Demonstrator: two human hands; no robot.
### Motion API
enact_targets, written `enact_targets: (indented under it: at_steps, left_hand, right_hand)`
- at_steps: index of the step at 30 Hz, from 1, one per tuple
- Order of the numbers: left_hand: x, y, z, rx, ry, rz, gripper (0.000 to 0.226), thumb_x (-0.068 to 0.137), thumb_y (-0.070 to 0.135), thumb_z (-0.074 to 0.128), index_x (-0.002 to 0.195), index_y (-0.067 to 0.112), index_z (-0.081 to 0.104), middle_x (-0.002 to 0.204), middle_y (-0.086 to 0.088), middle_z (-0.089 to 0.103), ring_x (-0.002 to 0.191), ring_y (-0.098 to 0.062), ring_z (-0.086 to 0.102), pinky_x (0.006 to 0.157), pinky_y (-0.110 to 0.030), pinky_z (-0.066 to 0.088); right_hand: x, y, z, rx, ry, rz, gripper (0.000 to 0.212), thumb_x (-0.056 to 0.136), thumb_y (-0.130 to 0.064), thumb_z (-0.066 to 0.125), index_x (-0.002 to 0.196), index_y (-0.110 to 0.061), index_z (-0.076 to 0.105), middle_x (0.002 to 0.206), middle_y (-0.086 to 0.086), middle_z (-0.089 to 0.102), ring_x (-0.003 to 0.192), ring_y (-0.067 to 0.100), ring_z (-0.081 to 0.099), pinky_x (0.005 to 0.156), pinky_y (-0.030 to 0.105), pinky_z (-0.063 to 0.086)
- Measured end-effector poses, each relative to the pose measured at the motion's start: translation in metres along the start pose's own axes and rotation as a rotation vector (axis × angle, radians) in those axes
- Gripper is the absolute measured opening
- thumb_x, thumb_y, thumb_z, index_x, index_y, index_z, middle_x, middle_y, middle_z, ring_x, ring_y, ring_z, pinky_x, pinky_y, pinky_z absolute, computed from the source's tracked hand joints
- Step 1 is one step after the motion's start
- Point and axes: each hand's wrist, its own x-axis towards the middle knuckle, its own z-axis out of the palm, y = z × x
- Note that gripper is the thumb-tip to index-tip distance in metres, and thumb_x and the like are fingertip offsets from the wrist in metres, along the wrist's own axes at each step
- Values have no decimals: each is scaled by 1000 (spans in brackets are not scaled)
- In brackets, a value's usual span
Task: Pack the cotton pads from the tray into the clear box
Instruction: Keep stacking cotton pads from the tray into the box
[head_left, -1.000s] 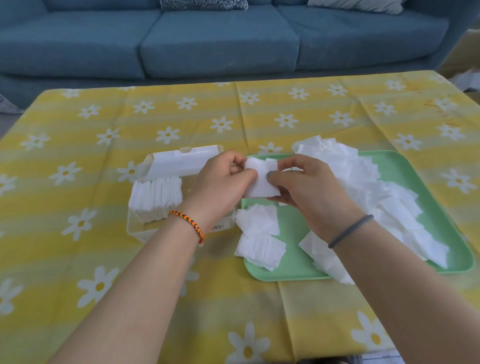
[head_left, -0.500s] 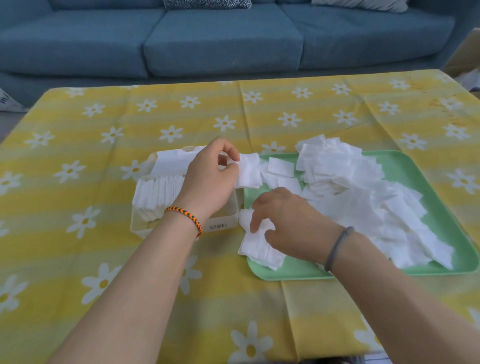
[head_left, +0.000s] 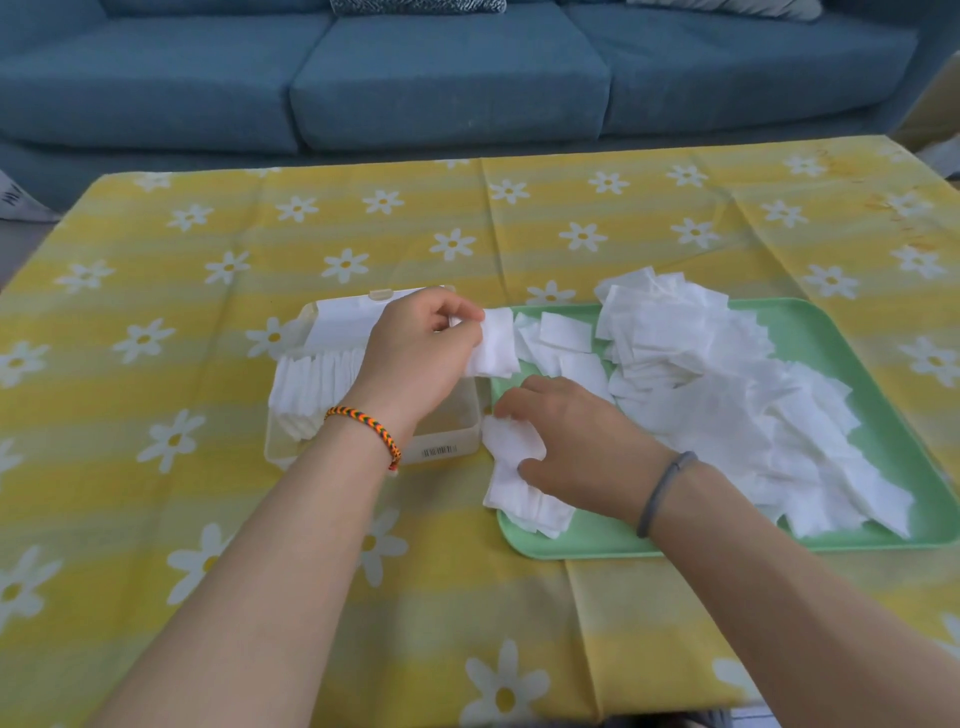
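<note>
The right hand (head_left: 582, 447) had left the stack of cotton pads (head_left: 493, 345) pinched in the left hand (head_left: 421, 358) and dropped to grip more pads (head_left: 514, 467) at the green tray's (head_left: 893, 374) near-left corner, growing the batch for the clear box (head_left: 447, 441).

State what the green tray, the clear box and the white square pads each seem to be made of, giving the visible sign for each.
Green rectangular tray: probably plastic, smooth and matt, with a moulded, rounded rim. Clear lidded box: likely rigid translucent plastic; the pads inside show through its wall, which bears a barcode label. White square pads: soft, fibrous cotton-like sheet, matt, with limp, bending edges.
</note>
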Motion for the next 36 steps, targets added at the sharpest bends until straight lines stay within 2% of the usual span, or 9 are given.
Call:
enact_targets:
  at_steps: [3, 9, 13, 17, 20, 25, 28, 32, 36]
  left_hand:
    - [1, 0, 1, -39, -28, -28, 20, 85, 7, 62, 91, 23, 74, 63, 12, 52, 68, -14, 48, 78, -35, 50]
    - [-4, 6, 0, -94, -40, -71, 19, 75, 19, 63, 88, 27, 76, 104, 3, 71, 97, -13, 64, 100, -47, 54]
    - [1, 3, -1, -93, 12, -70, 17, 87, 14, 63, 92, 25, 75, 87, 8, 65, 88, -12, 61, 101, -46, 54]
    - [0, 2, 2, 2, -13, -39, 11, 90, 22, 64, 92, 27, 74, 88, 8, 63, 81, -13, 58, 95, -43, 53]
    - [-3, 5, 7, 53, -56, -28, 13, 88, 35, 63, 90, 28, 75, 88, 10, 68, 88, -15, 63, 97, -45, 54]
    - [-8, 11, 14, 38, -196, -49, 44, 72, 60, 53, 86, 21, 70, 89, -6, 70, 102, -32, 68, 101, -54, 52]
    - [-8, 11, 18, -3, -223, -26, 45, 70, 58, 55, 85, 18, 68, 94, -19, 68, 94, -36, 68, 99, -58, 52]
    - [-10, 12, 21, -58, -171, 11, 10, 82, 28, 65, 77, 20, 68, 55, 13, 52, 72, -19, 57, 92, -57, 56]
    - [-9, 11, 23, -72, -121, 13, 8, 92, 10, 64, 90, 16, 69, 50, 17, 54, 69, -14, 58, 91, -52, 58]
  right_hand:
    - [1, -1, 2, -15, 47, 5, 38, 83, -12, 62, 120, -18, 58, 110, 1, 59, 103, 24, 54, 83, 38, 48]
    - [4, 3, -1, 59, 236, 140, 25, 88, -10, 55, 112, -15, 60, 99, 6, 69, 93, 28, 62, 78, 41, 52]
    - [0, 7, -25, 374, 252, 339, 15, 83, -12, 64, 95, -19, 66, 81, -5, 66, 77, 13, 60, 68, 20, 48]
    - [-8, 10, -53, 1054, 151, 488, 18, 85, -1, 60, 99, -9, 68, 86, 8, 69, 78, 20, 65, 66, 29, 54]
    - [-13, 11, -64, 1277, 100, 458, 20, 86, 2, 61, 103, -3, 68, 94, 10, 71, 84, 20, 68, 72, 31, 58]
    - [-13, 8, -68, 1377, 116, 383, 28, 88, 7, 58, 79, -15, 71, 89, 10, 71, 83, 21, 68, 72, 31, 57]
    - [-13, 8, -68, 1354, 161, 349, 25, 89, 9, 56, 85, -12, 69, 84, 9, 69, 77, 20, 67, 69, 30, 57]
    - [-12, 8, -62, 1253, 221, 392, 20, 86, 10, 59, 92, -7, 66, 87, 13, 68, 79, 22, 66, 82, 39, 57]
    - [-11, 6, -60, 1139, 241, 422, 20, 83, 10, 63, 97, -4, 65, 87, 12, 67, 83, 25, 65, 86, 42, 56]
